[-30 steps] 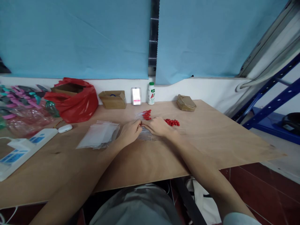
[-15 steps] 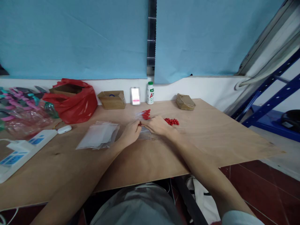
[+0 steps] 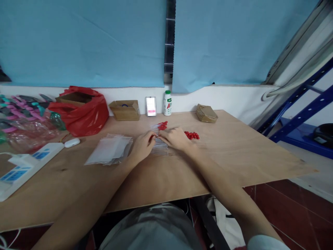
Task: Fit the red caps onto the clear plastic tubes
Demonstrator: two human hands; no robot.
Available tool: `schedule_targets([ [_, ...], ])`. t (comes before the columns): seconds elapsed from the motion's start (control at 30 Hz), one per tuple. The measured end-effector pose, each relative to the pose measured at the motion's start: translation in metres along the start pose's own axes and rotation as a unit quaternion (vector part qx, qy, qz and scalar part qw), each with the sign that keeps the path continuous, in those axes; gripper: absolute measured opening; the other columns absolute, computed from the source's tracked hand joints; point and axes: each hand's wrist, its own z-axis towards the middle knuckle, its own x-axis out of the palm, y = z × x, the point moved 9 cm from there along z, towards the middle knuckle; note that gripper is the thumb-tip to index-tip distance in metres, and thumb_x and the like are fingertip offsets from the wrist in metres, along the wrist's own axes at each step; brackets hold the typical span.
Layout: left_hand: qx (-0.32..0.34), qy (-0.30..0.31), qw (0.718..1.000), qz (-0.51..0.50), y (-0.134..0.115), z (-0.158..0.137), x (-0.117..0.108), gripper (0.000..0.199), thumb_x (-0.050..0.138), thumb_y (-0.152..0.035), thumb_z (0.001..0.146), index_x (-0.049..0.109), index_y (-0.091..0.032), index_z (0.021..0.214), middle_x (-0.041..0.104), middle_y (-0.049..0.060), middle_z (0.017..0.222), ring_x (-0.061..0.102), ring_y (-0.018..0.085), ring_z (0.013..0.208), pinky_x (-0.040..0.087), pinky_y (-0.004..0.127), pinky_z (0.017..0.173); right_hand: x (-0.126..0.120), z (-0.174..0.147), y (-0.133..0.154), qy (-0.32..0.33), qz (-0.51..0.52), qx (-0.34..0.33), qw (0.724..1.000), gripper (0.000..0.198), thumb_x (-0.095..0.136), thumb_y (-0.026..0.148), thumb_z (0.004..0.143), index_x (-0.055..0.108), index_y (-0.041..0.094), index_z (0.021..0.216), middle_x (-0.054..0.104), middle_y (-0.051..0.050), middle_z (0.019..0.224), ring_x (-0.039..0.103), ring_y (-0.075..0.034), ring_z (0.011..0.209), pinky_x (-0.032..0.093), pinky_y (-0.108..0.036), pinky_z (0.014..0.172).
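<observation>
My left hand (image 3: 144,146) is closed in a pinch, and a bit of red shows between its fingers, seemingly a small red piece. Fingertip to fingertip with it, my right hand (image 3: 176,139) is also pinched; whatever it holds is too small to make out. Under and just in front of the fingers lies a row of thin clear sticks (image 3: 160,150). Behind the hands rest several similar sticks with red ends (image 3: 162,125), bunched together. A cluster of round red beads (image 3: 191,135) sits right of my right hand, partly hidden by it.
Clear plastic bags (image 3: 109,150) lie left of my hands. Farther left are a white power strip (image 3: 49,152), a red bag (image 3: 88,116) and plastic bottles with spray heads. Along the wall stand an open carton (image 3: 125,111), a phone (image 3: 151,107), a white bottle (image 3: 168,104) and a brown package (image 3: 206,114).
My hands stay together over the sticks, with the fingertips shifted slightly. The left hand has drawn a little to the left, and less red shows at the bunch behind.
</observation>
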Motion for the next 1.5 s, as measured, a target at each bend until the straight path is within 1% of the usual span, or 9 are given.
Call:
schedule_targets([
  [0.1,-0.001,-0.039,0.999,-0.006,0.001,-0.001,-0.006,0.017,0.054,-0.021,0.098,0.067,-0.022,0.109,0.073,0.003,0.094,0.065,0.017,0.081,0.046,0.028,0.079,0.0,0.001,-0.004,-0.021,0.013,0.035,0.999,0.054,0.029,0.058,0.113,0.068,0.021,0.121,0.078,-0.01,0.091,0.067,-0.022,0.075,0.028,-0.03,0.068],
  [0.2,0.01,-0.05,0.999,0.0,0.001,-0.002,-0.008,0.017,0.057,-0.021,0.096,0.067,-0.022,0.109,0.072,0.002,0.092,0.064,0.017,0.081,0.046,0.028,0.079,0.006,0.002,-0.006,-0.006,0.022,0.036,0.999,0.06,0.025,0.058,0.113,0.071,0.019,0.113,0.078,-0.011,0.09,0.066,-0.023,0.075,0.029,-0.03,0.069],
  [0.4,0.021,0.034,0.998,0.048,-0.002,0.0,0.0,0.02,0.054,-0.02,0.097,0.068,-0.023,0.11,0.076,0.004,0.1,0.068,0.02,0.088,0.047,0.031,0.081,0.011,0.001,-0.002,0.041,0.021,0.004,0.999,0.059,0.025,0.055,0.113,0.072,0.019,0.118,0.078,-0.013,0.098,0.067,-0.024,0.081,0.033,-0.03,0.072],
  [0.53,0.019,0.088,0.993,0.081,-0.002,0.0,0.007,0.018,0.05,-0.021,0.097,0.067,-0.023,0.094,0.074,0.005,0.093,0.066,0.022,0.087,0.044,0.032,0.077,0.011,0.0,0.002,0.053,0.004,-0.013,0.998,0.059,0.024,0.055,0.113,0.072,0.02,0.119,0.079,-0.013,0.099,0.068,-0.024,0.081,0.033,-0.03,0.071],
  [0.7,0.01,0.079,0.994,0.072,0.002,0.002,0.01,0.018,0.048,-0.017,0.094,0.063,-0.022,0.084,0.071,0.005,0.085,0.064,0.022,0.083,0.042,0.032,0.075,0.011,0.002,0.007,0.047,-0.01,-0.034,0.998,0.053,0.028,0.052,0.114,0.07,0.022,0.128,0.079,-0.012,0.093,0.068,-0.024,0.078,0.032,-0.03,0.071],
  [0.87,-0.016,0.079,0.995,0.052,0.003,0.003,0.012,0.02,0.047,-0.016,0.093,0.062,-0.021,0.081,0.069,0.005,0.082,0.063,0.021,0.08,0.038,0.032,0.073,0.01,0.003,0.006,0.056,-0.019,-0.033,0.998,0.055,0.029,0.054,0.113,0.073,0.022,0.119,0.079,-0.012,0.089,0.067,-0.023,0.076,0.032,-0.03,0.069],
  [1.13,-0.029,0.082,0.996,0.034,0.0,0.004,0.013,0.023,0.045,-0.016,0.093,0.061,-0.021,0.078,0.069,0.004,0.079,0.061,0.02,0.077,0.037,0.032,0.072,0.006,0.002,0.005,0.031,-0.02,-0.062,0.997,0.056,0.027,0.054,0.114,0.072,0.022,0.12,0.079,-0.011,0.091,0.066,-0.022,0.075,0.029,-0.031,0.067],
  [1.33,0.003,0.061,0.998,0.029,0.001,0.002,0.008,0.019,0.048,-0.021,0.096,0.064,-0.022,0.087,0.07,0.003,0.084,0.062,0.021,0.081,0.039,0.031,0.075,0.002,0.0,0.003,0.023,-0.027,-0.066,0.997,0.049,0.031,0.05,0.114,0.07,0.021,0.12,0.079,-0.009,0.093,0.065,-0.02,0.074,0.026,-0.031,0.067],
  [1.5,0.029,0.105,0.994,0.02,0.002,-0.001,0.008,0.028,0.042,-0.029,0.103,0.064,-0.022,0.088,0.072,0.003,0.088,0.065,0.021,0.083,0.041,0.031,0.076,0.003,-0.001,0.005,0.028,-0.026,-0.076,0.996,0.046,0.032,0.046,0.115,0.072,0.022,0.117,0.078,-0.009,0.101,0.065,-0.019,0.079,0.027,-0.031,0.067],
])
